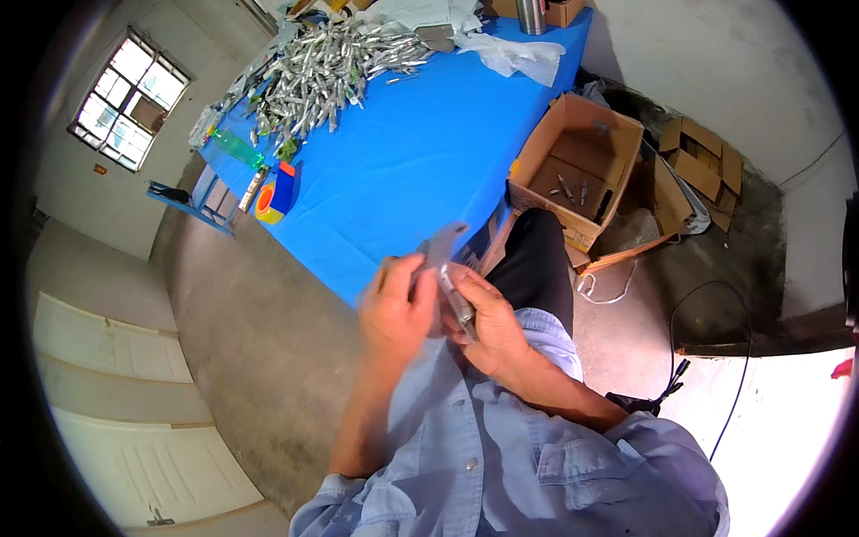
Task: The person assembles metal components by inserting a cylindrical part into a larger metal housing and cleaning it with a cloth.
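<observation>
In front of my chest, my right hand is closed round a slim silver pen-shaped piece. A greyish see-through plastic sleeve rises above it, smeared by motion. My left hand pinches the side of this sleeve, its fingers curled and blurred. Whether the piece sits inside the sleeve or against it, I cannot tell. Beyond my hands, a large heap of similar silver pieces in clear wrapping covers the far left of the blue-covered table.
An open cardboard box with a few silver pieces stands right of the table; flattened cardboard lies behind. A tape dispenser and green bottle are at the left edge. A metal flask stands far right. A black cable trails right.
</observation>
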`<action>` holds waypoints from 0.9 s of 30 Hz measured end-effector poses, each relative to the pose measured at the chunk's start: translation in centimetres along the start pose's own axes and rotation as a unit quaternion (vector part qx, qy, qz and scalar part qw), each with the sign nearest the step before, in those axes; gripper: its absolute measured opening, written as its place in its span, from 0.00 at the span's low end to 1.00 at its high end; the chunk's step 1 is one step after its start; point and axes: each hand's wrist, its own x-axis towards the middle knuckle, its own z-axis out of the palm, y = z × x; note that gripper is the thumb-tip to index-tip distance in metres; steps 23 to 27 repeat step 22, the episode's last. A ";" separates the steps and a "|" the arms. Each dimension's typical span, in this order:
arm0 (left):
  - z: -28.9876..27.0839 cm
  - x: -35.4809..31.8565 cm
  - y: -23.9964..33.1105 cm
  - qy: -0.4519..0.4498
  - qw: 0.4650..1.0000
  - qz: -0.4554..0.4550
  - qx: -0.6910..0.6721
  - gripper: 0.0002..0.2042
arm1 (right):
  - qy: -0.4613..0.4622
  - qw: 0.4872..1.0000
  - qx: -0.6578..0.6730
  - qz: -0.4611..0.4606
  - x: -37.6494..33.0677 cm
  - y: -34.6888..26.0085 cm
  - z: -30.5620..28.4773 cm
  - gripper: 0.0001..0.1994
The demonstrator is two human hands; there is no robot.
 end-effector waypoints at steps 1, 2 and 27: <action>-0.4 0.2 -0.1 -0.008 1.000 -0.013 -0.001 0.08 | -0.018 1.000 -0.001 -0.004 0.1 0.2 -0.1 0.13; -0.6 0.3 -0.2 -0.005 1.000 -0.014 -0.001 0.08 | -0.036 0.999 -0.001 -0.009 0.3 0.3 -0.2 0.13; -0.7 -1.0 1.1 -0.067 0.998 0.000 0.020 0.08 | 0.000 1.000 -0.010 0.002 0.6 0.2 -0.5 0.12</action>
